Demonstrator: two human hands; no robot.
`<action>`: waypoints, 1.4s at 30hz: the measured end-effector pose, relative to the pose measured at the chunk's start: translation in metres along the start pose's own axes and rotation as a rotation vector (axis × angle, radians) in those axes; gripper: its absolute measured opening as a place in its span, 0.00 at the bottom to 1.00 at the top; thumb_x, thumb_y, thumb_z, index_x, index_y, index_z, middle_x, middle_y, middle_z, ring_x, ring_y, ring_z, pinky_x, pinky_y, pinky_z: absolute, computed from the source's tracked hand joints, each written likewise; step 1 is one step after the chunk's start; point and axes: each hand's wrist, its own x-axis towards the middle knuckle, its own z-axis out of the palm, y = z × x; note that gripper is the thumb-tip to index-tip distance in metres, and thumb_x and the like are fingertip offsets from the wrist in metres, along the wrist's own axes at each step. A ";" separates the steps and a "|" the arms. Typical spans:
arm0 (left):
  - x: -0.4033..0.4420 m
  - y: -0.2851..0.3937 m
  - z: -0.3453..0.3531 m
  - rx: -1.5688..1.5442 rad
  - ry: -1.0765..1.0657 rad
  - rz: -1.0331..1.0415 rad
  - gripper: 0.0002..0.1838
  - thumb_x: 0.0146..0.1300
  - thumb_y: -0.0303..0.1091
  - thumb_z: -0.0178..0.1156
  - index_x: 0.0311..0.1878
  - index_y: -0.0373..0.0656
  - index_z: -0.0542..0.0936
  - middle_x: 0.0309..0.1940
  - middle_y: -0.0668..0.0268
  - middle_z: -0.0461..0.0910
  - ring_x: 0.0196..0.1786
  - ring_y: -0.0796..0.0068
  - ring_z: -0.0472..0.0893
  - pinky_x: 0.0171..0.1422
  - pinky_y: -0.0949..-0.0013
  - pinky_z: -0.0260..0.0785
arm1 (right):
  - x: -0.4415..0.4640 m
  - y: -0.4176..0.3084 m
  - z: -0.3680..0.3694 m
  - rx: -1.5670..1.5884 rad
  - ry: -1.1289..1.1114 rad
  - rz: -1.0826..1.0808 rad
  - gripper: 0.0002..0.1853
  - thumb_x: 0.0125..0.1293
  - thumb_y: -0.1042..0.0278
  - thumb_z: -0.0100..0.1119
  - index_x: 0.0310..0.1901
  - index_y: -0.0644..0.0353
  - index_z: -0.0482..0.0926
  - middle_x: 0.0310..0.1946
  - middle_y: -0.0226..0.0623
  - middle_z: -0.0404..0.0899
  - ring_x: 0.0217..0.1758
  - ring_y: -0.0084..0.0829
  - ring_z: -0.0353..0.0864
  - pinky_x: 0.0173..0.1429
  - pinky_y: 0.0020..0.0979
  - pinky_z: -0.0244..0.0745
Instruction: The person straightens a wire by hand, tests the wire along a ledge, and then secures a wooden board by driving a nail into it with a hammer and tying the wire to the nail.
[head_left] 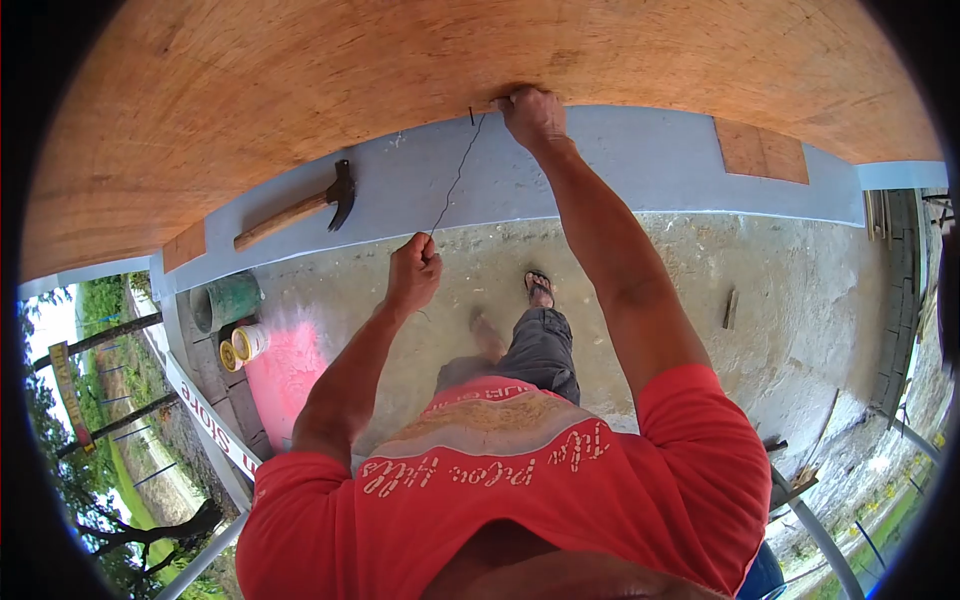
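A thin dark wire [456, 182] runs from the lower edge of a wooden panel [420, 60] down to my left hand [413, 272], whose fingers are closed on it. My right hand [536, 117] is raised against the panel's edge, its fingers curled; what they hold, if anything, is hidden. A dark nail [472, 116] sticks out at the panel edge, just left of my right hand. On the grey-blue ledge [640, 160] to the left lies a claw hammer [300, 210] with a wooden handle.
A green bucket [228, 302] and two small tubs [250, 342] stand at the left near a pink patch [285, 380] on the concrete floor [660, 290]. A wood piece [762, 150] lies on the ledge at right; a small scrap [731, 308] lies on the floor.
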 end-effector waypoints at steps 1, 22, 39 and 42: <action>0.000 -0.002 -0.002 0.023 -0.007 0.018 0.10 0.50 0.18 0.51 0.26 0.40 0.61 0.18 0.68 0.55 0.23 0.79 0.55 0.25 0.75 0.55 | 0.000 0.000 -0.001 0.015 0.006 -0.003 0.13 0.56 0.56 0.63 0.29 0.58 0.84 0.30 0.48 0.81 0.36 0.49 0.81 0.43 0.43 0.76; 0.159 0.089 -0.138 0.200 -0.005 -0.081 0.22 0.58 0.48 0.62 0.25 0.36 0.74 0.17 0.66 0.70 0.23 0.79 0.67 0.28 0.68 0.63 | 0.007 0.003 0.001 0.112 -0.014 0.044 0.13 0.53 0.58 0.66 0.29 0.61 0.83 0.29 0.48 0.81 0.36 0.48 0.81 0.40 0.43 0.77; 0.158 -0.049 -0.102 0.580 -0.021 -0.388 0.25 0.59 0.55 0.55 0.28 0.39 0.83 0.27 0.50 0.81 0.37 0.49 0.80 0.47 0.56 0.70 | -0.014 -0.036 -0.009 0.194 0.036 0.064 0.29 0.42 0.51 0.74 0.41 0.65 0.79 0.39 0.45 0.79 0.45 0.42 0.77 0.49 0.37 0.74; 0.156 -0.072 -0.099 0.857 -0.165 -0.127 0.25 0.64 0.53 0.50 0.27 0.39 0.82 0.28 0.47 0.80 0.39 0.47 0.80 0.49 0.54 0.71 | -0.022 -0.046 0.014 0.080 0.049 0.252 0.44 0.39 0.47 0.75 0.54 0.70 0.68 0.52 0.49 0.68 0.59 0.44 0.66 0.61 0.37 0.65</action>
